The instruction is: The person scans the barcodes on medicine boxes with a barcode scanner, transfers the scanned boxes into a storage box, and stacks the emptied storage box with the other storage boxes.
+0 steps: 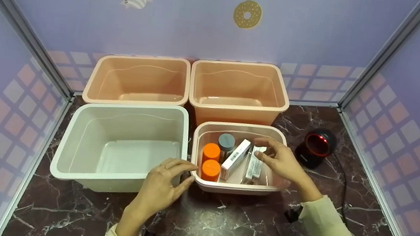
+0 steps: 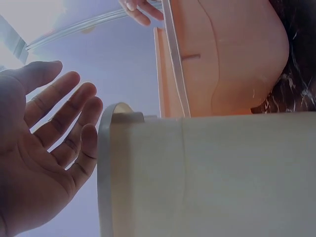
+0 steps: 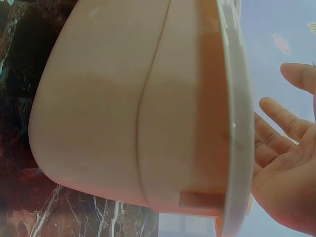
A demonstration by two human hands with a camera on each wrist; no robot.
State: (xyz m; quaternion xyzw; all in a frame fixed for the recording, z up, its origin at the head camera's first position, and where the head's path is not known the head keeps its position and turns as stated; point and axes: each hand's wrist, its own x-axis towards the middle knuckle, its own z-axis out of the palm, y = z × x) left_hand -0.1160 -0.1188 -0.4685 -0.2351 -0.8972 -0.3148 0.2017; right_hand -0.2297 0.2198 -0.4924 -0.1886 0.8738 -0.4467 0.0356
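My left hand (image 1: pixel 162 187) is at the near right corner of the pale green bin (image 1: pixel 76 175), relaxed fingers reaching toward the small pinkish-white bin (image 1: pixel 233 186). In the left wrist view that hand (image 2: pixel 54 133) has its fingers apart beside a bin rim, nothing in its grasp. Over the right side of the small bin is my right hand (image 1: pixel 281 162), thumb and fingers apart above narrow white boxes (image 1: pixel 252 166). Inside also lie another white box (image 1: pixel 236 158), two orange-capped bottles (image 1: pixel 210 169) and a bottle with a grey-blue cap (image 1: pixel 226 141). The right wrist view shows the right hand (image 3: pixel 289 158) beyond the bin's rim.
Two peach bins (image 1: pixel 135 102) stand side by side against the back wall. A black scanner (image 1: pixel 313 148) glowing red sits right of the small bin, its cable (image 1: pixel 345 184) trailing toward the front. Walls enclose the dark marbled table (image 1: pixel 219 233) on three sides.
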